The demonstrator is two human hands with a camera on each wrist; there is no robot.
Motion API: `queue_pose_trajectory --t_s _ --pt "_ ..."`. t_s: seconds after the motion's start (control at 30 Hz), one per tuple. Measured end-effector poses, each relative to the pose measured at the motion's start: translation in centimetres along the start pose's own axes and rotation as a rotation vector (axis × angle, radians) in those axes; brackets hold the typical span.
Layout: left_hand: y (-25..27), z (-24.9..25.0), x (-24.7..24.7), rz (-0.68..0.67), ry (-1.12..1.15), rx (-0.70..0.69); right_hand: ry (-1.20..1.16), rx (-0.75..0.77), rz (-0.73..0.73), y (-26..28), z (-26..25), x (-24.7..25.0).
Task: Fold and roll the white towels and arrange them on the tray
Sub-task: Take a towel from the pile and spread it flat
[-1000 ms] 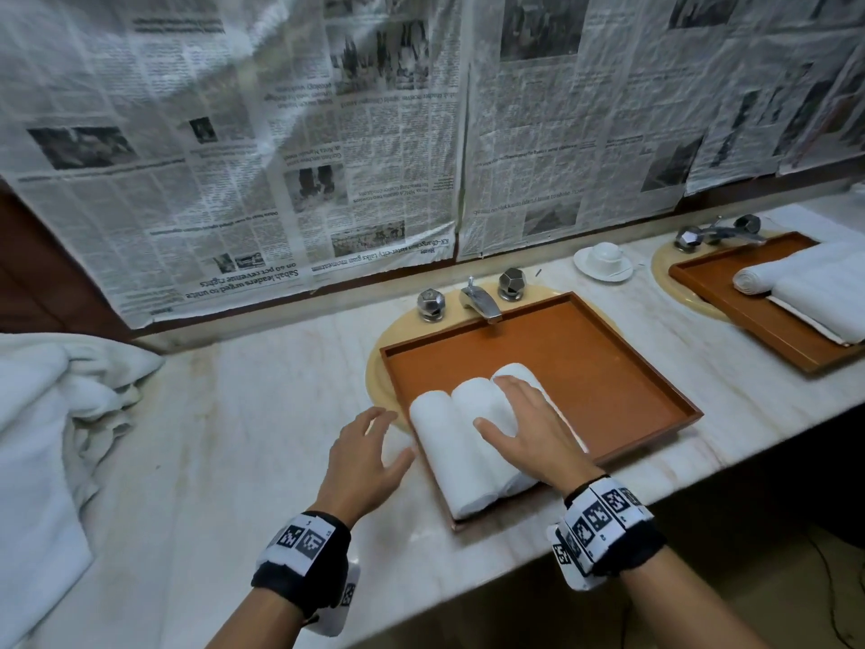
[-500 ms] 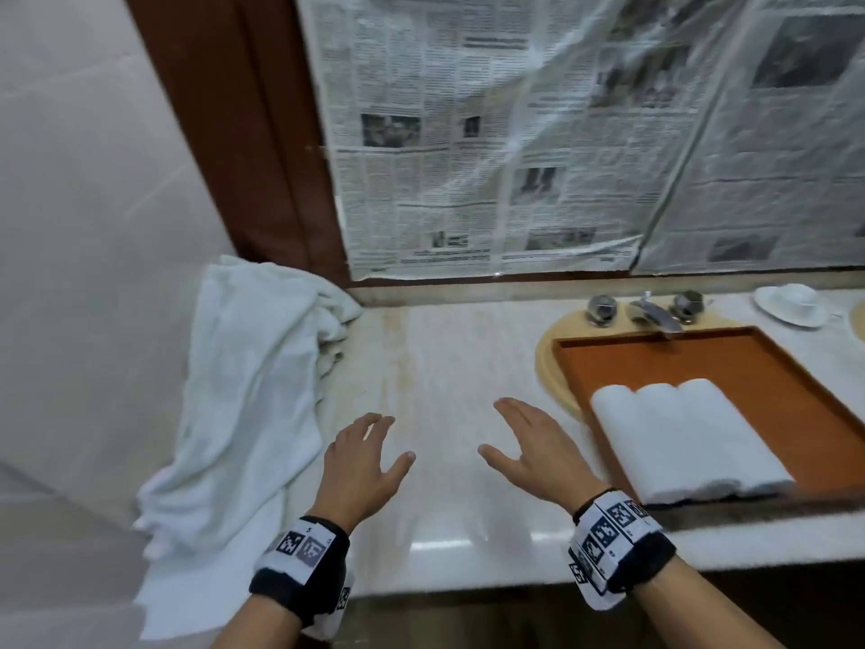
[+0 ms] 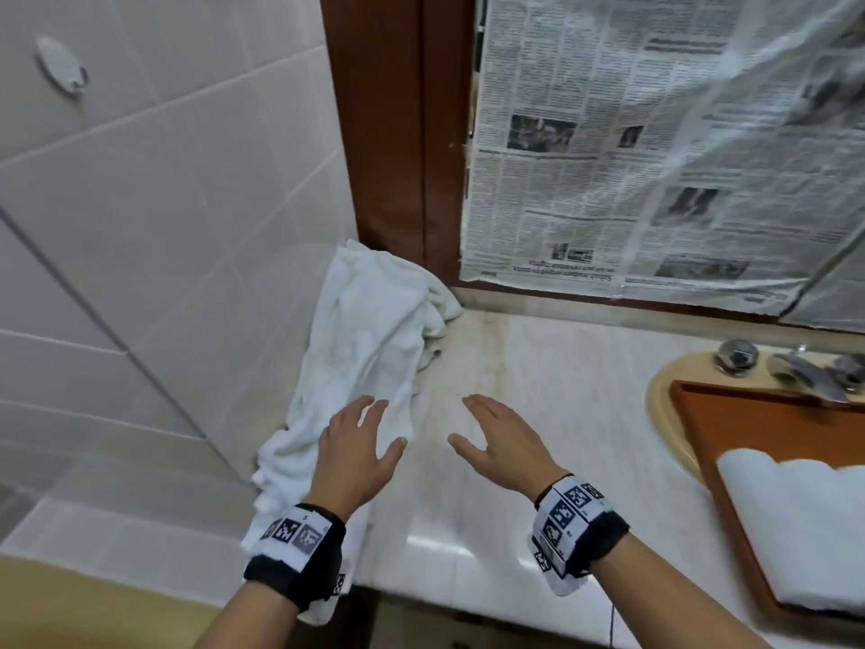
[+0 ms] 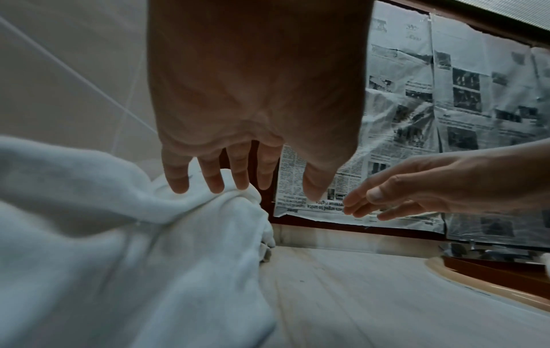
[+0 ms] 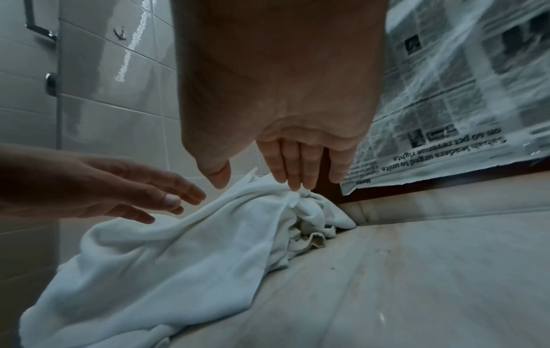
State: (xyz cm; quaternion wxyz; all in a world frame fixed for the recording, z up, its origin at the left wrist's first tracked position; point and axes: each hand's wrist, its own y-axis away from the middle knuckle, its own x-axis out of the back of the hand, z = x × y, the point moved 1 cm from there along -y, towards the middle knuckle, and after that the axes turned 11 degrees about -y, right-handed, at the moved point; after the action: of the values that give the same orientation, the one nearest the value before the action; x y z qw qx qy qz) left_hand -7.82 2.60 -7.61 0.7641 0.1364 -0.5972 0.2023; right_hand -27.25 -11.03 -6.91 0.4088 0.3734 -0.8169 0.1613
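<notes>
A heap of loose white towels (image 3: 370,339) lies crumpled in the counter's left corner against the tiled wall, its lower end hanging over the front edge. My left hand (image 3: 362,442) hovers over the heap's near part, fingers spread and holding nothing. My right hand (image 3: 496,435) floats above bare marble just right of the heap, fingers straight. The left wrist view shows the heap (image 4: 119,247) below my fingers, and the right wrist view shows the same pile (image 5: 184,249). Rolled white towels (image 3: 795,522) lie in the brown wooden tray (image 3: 716,423) at the far right.
The tray sits over a beige sink basin (image 3: 660,400) with a chrome tap (image 3: 805,372) behind it. Newspaper sheets (image 3: 655,147) cover the wall behind the marble counter (image 3: 538,461). A tiled wall (image 3: 164,227) bounds the left side.
My right hand left the rolled towels in the tray, and both hands moved left across the counter. My left hand now hovers over the loose towel heap; the view swung left.
</notes>
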Motion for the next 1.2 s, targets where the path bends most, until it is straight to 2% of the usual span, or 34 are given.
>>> queue_pose_trajectory --t_s 0.13,0.3,0.43,0.5,0.67,0.83,0.93,1.03,1.13,1.2 --pt "-3.3 -1.0 1.0 0.057 -0.044 0.014 -0.073 0.016 -0.021 -4.7 -0.1 -0.5" --pt "-9.7 -1.5 1.4 0.061 -0.113 0.047 -0.177 -0.002 -0.005 -11.6 0.4 -0.6" --pt "-13.8 -2.1 0.8 0.047 -0.088 0.083 -0.311 -0.003 -0.007 -16.4 0.7 -0.6" --pt "-14.7 -2.1 0.6 0.097 -0.027 0.095 -0.423 -0.044 0.004 -18.3 0.9 -0.9" --pt "-13.5 -2.1 0.7 0.238 0.092 0.102 -0.689 -0.182 0.024 -20.3 1.2 -1.9" --pt "-11.0 -1.8 1.6 0.241 0.228 0.186 -0.852 -0.263 0.078 -20.9 1.7 -2.2" --pt "-9.5 -1.5 2.2 0.237 0.256 0.205 -1.032 -0.310 0.017 -21.0 1.5 -2.1" --pt "-8.0 -1.7 2.3 0.210 0.265 0.225 -1.220 -0.319 -0.039 -20.8 1.3 -1.8" --pt "-6.7 -2.0 2.3 0.106 0.200 0.224 -1.280 -0.333 0.044 -21.0 1.4 -1.3" --pt "-5.8 -2.1 2.5 -0.021 0.195 0.220 -1.271 -0.331 0.101 -21.4 1.6 -0.9"
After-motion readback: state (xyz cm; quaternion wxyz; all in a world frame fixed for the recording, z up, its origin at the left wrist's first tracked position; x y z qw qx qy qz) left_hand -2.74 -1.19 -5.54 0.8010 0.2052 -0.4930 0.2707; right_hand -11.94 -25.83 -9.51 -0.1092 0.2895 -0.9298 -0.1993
